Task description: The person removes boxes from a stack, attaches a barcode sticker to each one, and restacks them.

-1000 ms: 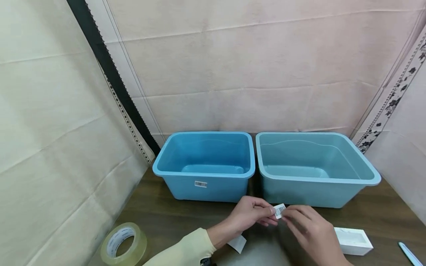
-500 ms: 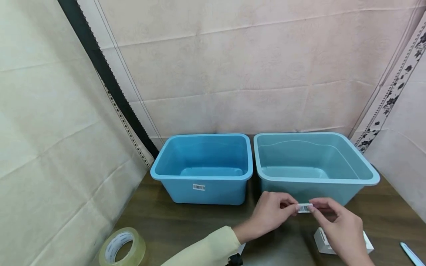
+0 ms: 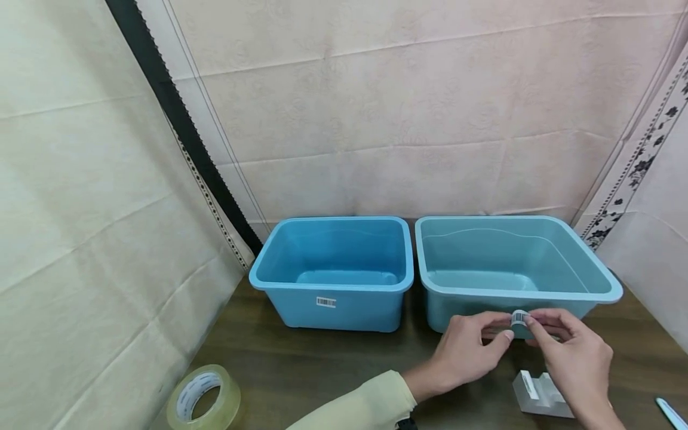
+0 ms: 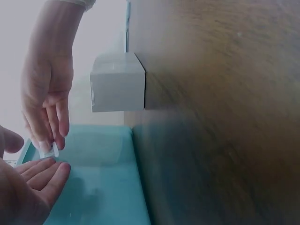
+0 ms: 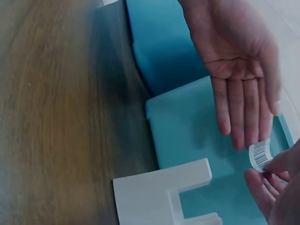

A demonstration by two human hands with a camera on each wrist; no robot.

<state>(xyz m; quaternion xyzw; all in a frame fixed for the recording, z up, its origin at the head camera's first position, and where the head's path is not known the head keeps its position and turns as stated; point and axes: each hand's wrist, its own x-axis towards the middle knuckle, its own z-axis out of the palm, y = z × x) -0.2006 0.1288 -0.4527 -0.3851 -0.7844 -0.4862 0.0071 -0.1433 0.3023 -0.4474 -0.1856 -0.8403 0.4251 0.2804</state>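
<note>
A small white barcode label [image 3: 519, 318] bends into a curve in front of the teal bin [image 3: 537, 294]. My right hand [image 3: 575, 352] pinches its near end between thumb and fingers. My left hand [image 3: 473, 349] has straight fingers, their tips touching the label's other end; in the right wrist view its thumb stands away from the label [image 5: 260, 155]. Just behind both hands is the bin's front wall. To the left, the blue bin [image 3: 333, 287] carries a similar barcode label [image 3: 325, 302] on its front.
Below my right hand, partly covered by it, lies a white notched block [image 3: 529, 406]. A roll of clear tape [image 3: 231, 400] stands at the front left of the wooden table [image 3: 322, 364]. A light blue pen-like tool [image 3: 670, 413] lies at the right edge. Pale cloth hangs behind.
Both hands have moved right and up toward the teal bin with the label. The label was flat and is now curved; my left thumb has come away from it.
</note>
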